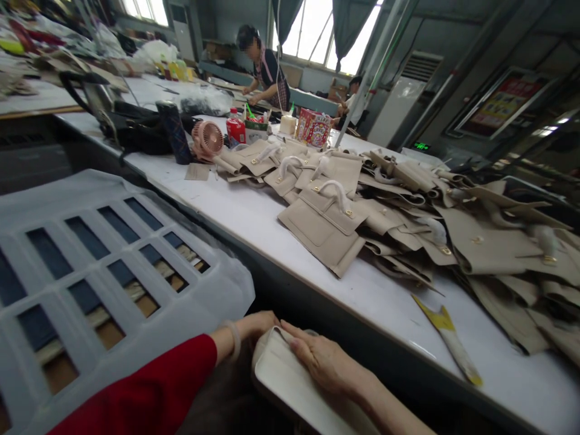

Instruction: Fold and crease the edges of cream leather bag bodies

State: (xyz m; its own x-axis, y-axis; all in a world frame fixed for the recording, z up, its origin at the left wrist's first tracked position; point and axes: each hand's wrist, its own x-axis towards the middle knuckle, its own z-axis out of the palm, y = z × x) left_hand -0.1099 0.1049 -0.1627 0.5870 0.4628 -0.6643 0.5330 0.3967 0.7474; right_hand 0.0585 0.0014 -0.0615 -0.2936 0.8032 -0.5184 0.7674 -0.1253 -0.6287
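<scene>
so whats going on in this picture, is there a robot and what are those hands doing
No robot here: those are a person's bare hands, seen from a camera worn on the head, looking forward and down. There is just this one view. The right hand grips a cream-coloured piece by its side; the left hand, below a red sleeve, is at its far end, fingertips hard to make out. On the white table lie beige bags in a heap, a yellow-ended tool, a pink fan and a red bottle. A slotted white crate is at left. Farther back, another person leans over a surface.
</scene>
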